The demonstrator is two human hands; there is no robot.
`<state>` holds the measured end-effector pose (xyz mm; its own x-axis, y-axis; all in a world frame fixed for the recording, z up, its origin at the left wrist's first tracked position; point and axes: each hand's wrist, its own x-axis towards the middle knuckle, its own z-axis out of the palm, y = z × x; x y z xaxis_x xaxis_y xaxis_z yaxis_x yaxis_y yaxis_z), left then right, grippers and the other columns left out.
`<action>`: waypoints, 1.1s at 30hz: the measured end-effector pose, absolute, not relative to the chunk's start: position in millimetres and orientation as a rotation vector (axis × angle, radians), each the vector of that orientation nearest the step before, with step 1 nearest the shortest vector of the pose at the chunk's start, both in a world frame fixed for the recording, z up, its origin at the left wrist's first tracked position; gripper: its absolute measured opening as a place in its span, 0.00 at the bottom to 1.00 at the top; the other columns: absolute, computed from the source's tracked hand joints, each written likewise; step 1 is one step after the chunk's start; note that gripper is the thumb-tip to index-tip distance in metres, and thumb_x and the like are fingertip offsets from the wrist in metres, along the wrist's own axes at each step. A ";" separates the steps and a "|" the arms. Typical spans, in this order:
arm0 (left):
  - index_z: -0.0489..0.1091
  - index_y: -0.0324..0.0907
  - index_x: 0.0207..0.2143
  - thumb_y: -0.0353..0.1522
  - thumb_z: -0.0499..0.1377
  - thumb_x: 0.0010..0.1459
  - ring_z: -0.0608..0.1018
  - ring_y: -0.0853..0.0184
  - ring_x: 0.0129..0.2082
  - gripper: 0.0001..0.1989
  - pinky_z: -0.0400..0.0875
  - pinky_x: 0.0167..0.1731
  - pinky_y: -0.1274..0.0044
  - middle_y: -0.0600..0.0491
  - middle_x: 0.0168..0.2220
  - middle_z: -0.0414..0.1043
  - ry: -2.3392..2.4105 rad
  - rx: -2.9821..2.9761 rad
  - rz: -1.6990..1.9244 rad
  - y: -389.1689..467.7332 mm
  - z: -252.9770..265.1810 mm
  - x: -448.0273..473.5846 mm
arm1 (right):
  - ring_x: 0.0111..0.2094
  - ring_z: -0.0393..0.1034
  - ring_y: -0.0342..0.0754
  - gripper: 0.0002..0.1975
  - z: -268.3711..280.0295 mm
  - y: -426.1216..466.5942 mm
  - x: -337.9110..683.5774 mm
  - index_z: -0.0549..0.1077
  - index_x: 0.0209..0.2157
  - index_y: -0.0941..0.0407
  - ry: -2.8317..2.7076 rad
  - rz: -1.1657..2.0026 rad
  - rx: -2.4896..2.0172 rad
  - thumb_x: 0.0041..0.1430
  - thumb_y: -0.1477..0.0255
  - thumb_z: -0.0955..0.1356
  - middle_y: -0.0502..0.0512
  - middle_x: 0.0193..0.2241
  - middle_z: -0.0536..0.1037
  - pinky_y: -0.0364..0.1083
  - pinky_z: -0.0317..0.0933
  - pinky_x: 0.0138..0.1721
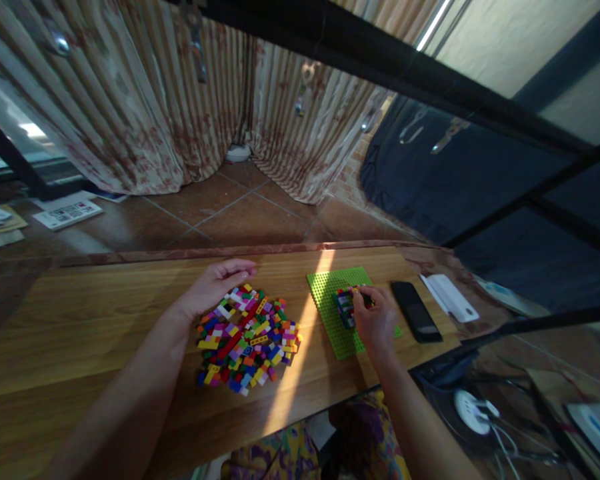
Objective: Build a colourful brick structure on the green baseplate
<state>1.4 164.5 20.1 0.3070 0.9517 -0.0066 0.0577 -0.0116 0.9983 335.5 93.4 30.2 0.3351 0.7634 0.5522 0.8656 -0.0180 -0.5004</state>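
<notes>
Loose, multicoloured toy building bricks [245,340] lie in a wide pile on the wooden table. My left hand [225,285] rests at the pile's far left edge, its fingers stretched out and holding nothing I can see. To the right of the pile lies a green studded baseplate [347,345]. A small brick structure [345,308] with mixed colours stands on it. My right hand [377,317] is over this structure's right side, thumb and fingertips pinched together at its top. Whatever sits between those fingertips is too small and covered to make out.
A black phone [416,312] lies right of the baseplate, with a white flat object [449,298] beyond it. A dark metal bar [330,33] with hanging clips crosses above. A white power strip [473,412] sits below the table's right end.
</notes>
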 end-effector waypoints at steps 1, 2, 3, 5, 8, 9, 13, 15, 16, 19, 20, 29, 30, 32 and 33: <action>0.73 0.43 0.47 0.44 0.63 0.53 0.78 0.61 0.47 0.22 0.69 0.51 0.67 0.48 0.45 0.78 1.016 1.390 0.950 164.4 20.1 1.5 | 0.37 0.69 0.51 0.09 30.2 93.0 335.3 0.77 0.31 0.57 -1.448 -0.161 -1.795 0.55 0.67 0.66 0.58 0.34 0.77 0.50 0.62 0.42; 0.73 0.43 0.47 0.44 0.63 0.53 0.78 0.61 0.47 0.22 0.70 0.51 0.67 0.48 0.45 0.78 1.017 1.396 0.951 164.4 20.2 1.6 | 0.37 0.69 0.51 0.09 30.2 92.6 335.1 0.77 0.31 0.57 -1.448 -0.162 -1.795 0.55 0.67 0.66 0.58 0.34 0.77 0.50 0.62 0.42; 0.73 0.43 0.47 0.45 0.63 0.53 0.78 0.61 0.47 0.22 0.70 0.51 0.67 0.48 0.45 0.78 1.019 1.401 0.953 164.4 20.4 1.7 | 0.37 0.69 0.51 0.09 30.2 92.4 335.0 0.77 0.31 0.57 -1.448 -0.164 -1.796 0.55 0.67 0.66 0.58 0.34 0.77 0.50 0.62 0.42; 0.73 0.42 0.47 0.45 0.63 0.52 0.78 0.61 0.47 0.23 0.70 0.51 0.67 0.48 0.45 0.78 1.020 1.404 0.952 164.4 20.7 1.8 | 0.37 0.69 0.51 0.09 30.3 92.5 335.1 0.77 0.31 0.57 -1.454 -0.170 -1.800 0.55 0.67 0.66 0.58 0.34 0.77 0.50 0.62 0.42; 0.73 0.42 0.46 0.44 0.63 0.52 0.78 0.61 0.47 0.22 0.70 0.51 0.68 0.48 0.45 0.78 1.020 1.386 0.950 164.3 21.4 1.9 | 0.37 0.69 0.51 0.08 30.5 93.3 335.7 0.76 0.31 0.57 -1.470 -0.192 -1.807 0.55 0.68 0.66 0.58 0.33 0.77 0.50 0.62 0.42; 0.73 0.42 0.46 0.44 0.64 0.52 0.78 0.61 0.46 0.22 0.70 0.51 0.68 0.48 0.45 0.78 1.019 1.377 0.952 164.2 21.6 2.0 | 0.37 0.69 0.51 0.08 30.7 93.6 335.8 0.76 0.30 0.57 -1.477 -0.202 -1.807 0.55 0.69 0.66 0.58 0.33 0.77 0.50 0.62 0.42; 0.73 0.43 0.46 0.44 0.64 0.52 0.78 0.61 0.47 0.22 0.69 0.51 0.67 0.49 0.45 0.78 1.024 1.366 0.961 163.8 21.8 2.3 | 0.36 0.69 0.51 0.08 32.1 94.7 335.4 0.75 0.30 0.56 -1.509 -0.245 -1.792 0.54 0.69 0.65 0.58 0.32 0.77 0.50 0.62 0.42; 0.73 0.43 0.46 0.44 0.64 0.52 0.78 0.61 0.47 0.22 0.69 0.51 0.67 0.48 0.45 0.78 1.027 1.376 0.957 163.8 21.8 2.2 | 0.36 0.69 0.51 0.07 32.8 94.7 335.0 0.74 0.29 0.56 -1.517 -0.260 -1.790 0.54 0.69 0.65 0.58 0.32 0.77 0.50 0.62 0.43; 0.73 0.43 0.46 0.44 0.64 0.52 0.78 0.61 0.47 0.22 0.69 0.51 0.67 0.48 0.45 0.78 1.028 1.382 0.955 163.9 21.7 2.1 | 0.36 0.69 0.52 0.07 33.0 94.5 334.9 0.74 0.29 0.56 -1.515 -0.264 -1.792 0.54 0.69 0.65 0.58 0.32 0.77 0.50 0.61 0.43; 0.73 0.42 0.46 0.45 0.63 0.52 0.78 0.61 0.47 0.22 0.69 0.51 0.67 0.48 0.45 0.78 1.029 1.394 0.944 164.3 21.2 1.6 | 0.36 0.68 0.51 0.06 32.6 93.3 335.6 0.74 0.29 0.55 -1.506 -0.248 -1.795 0.53 0.70 0.65 0.57 0.31 0.77 0.50 0.62 0.42; 0.73 0.42 0.47 0.44 0.63 0.53 0.78 0.61 0.47 0.22 0.69 0.51 0.68 0.48 0.45 0.78 1.029 1.393 0.943 164.4 21.0 1.5 | 0.36 0.68 0.51 0.06 32.3 92.9 336.0 0.74 0.30 0.55 -1.505 -0.235 -1.791 0.53 0.70 0.66 0.57 0.32 0.77 0.50 0.62 0.41; 0.74 0.44 0.45 0.43 0.64 0.52 0.78 0.62 0.47 0.20 0.69 0.52 0.68 0.49 0.44 0.78 1.016 1.364 0.963 164.1 21.5 2.1 | 0.36 0.68 0.52 0.07 32.8 91.6 336.7 0.74 0.30 0.56 -1.519 -0.229 -1.803 0.54 0.69 0.66 0.58 0.32 0.77 0.50 0.61 0.41; 0.74 0.43 0.45 0.43 0.64 0.52 0.78 0.62 0.47 0.20 0.69 0.52 0.68 0.49 0.44 0.78 1.015 1.362 0.963 164.0 21.6 2.2 | 0.36 0.68 0.52 0.07 33.1 91.7 336.6 0.74 0.30 0.56 -1.524 -0.234 -1.805 0.54 0.69 0.65 0.58 0.32 0.77 0.50 0.61 0.41; 0.74 0.43 0.46 0.43 0.64 0.52 0.78 0.61 0.47 0.21 0.68 0.52 0.67 0.49 0.45 0.78 1.012 1.359 0.964 163.9 21.8 2.3 | 0.36 0.68 0.52 0.08 33.5 91.9 336.6 0.74 0.30 0.56 -1.532 -0.237 -1.816 0.54 0.69 0.65 0.58 0.32 0.77 0.50 0.61 0.41; 0.73 0.43 0.46 0.43 0.64 0.52 0.78 0.61 0.47 0.21 0.68 0.52 0.67 0.49 0.45 0.78 1.011 1.359 0.963 163.7 22.0 2.4 | 0.36 0.68 0.52 0.08 33.5 92.0 336.7 0.74 0.30 0.56 -1.534 -0.236 -1.823 0.54 0.68 0.65 0.58 0.32 0.77 0.50 0.61 0.41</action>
<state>2.4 163.7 22.0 0.2970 0.9548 -0.0102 0.0359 -0.0005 0.9994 336.7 92.0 33.5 0.2716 0.7788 0.5655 0.9128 -0.0221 -0.4079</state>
